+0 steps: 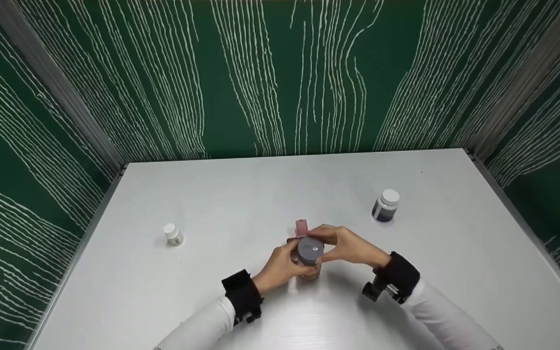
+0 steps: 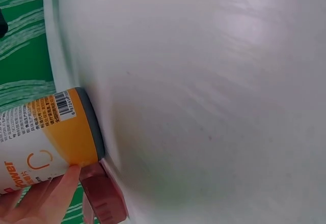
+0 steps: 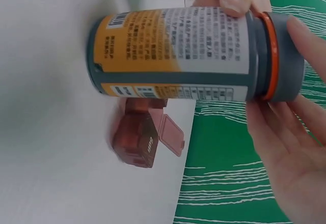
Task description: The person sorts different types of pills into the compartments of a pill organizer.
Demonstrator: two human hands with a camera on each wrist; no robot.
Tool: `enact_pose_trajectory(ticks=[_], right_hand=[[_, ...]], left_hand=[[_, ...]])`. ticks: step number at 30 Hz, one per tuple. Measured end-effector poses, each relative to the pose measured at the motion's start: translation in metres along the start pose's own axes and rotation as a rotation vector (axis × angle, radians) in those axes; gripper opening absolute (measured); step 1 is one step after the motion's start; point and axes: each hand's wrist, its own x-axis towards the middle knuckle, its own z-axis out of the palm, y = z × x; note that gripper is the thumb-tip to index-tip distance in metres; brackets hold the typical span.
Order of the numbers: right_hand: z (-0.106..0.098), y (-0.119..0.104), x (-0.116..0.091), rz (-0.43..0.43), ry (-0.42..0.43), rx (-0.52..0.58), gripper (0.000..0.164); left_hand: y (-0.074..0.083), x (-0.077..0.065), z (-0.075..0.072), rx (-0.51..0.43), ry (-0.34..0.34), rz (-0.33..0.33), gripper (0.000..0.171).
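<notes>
A supplement bottle (image 3: 168, 56) with an orange and white label and a grey cap (image 1: 310, 250) stands upright at the middle of the table. My left hand (image 1: 280, 265) grips its body from the left. From the right, my right hand (image 1: 350, 245) holds the grey cap between thumb and fingers. An orange ring shows just below the cap in the right wrist view. Right behind the bottle is a dark pink pill box (image 3: 137, 140) with one flap (image 1: 301, 227) raised; the bottle and hands hide most of it from the head camera.
A small white bottle (image 1: 173, 234) stands on the white table (image 1: 241, 194) to the left. Farther back on the right is a larger white-capped bottle (image 1: 385, 205) with a dark label. Green panels (image 1: 289, 97) with white wavy lines enclose the back and sides.
</notes>
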Motion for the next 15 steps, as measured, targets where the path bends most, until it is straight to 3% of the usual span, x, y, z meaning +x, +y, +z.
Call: enact_pose_trajectory(ticks=[5,8,15], right_hand=[[0.013,0.004,-0.003,0.038,0.144,-0.096,0.055],[0.023,0.012,-0.005,0.03,0.275,-0.161,0.055],[0.049,0.007,-0.007,0.02,0.54,-0.318,0.05]], left_hand=[[0.006,-0.002,0.0,-0.027,-0.005,-0.018,0.058],[-0.008,0.001,0.004,-0.016,0.011,-0.003,0.06],[-0.008,0.001,0.004,0.022,0.025,0.018,0.058]])
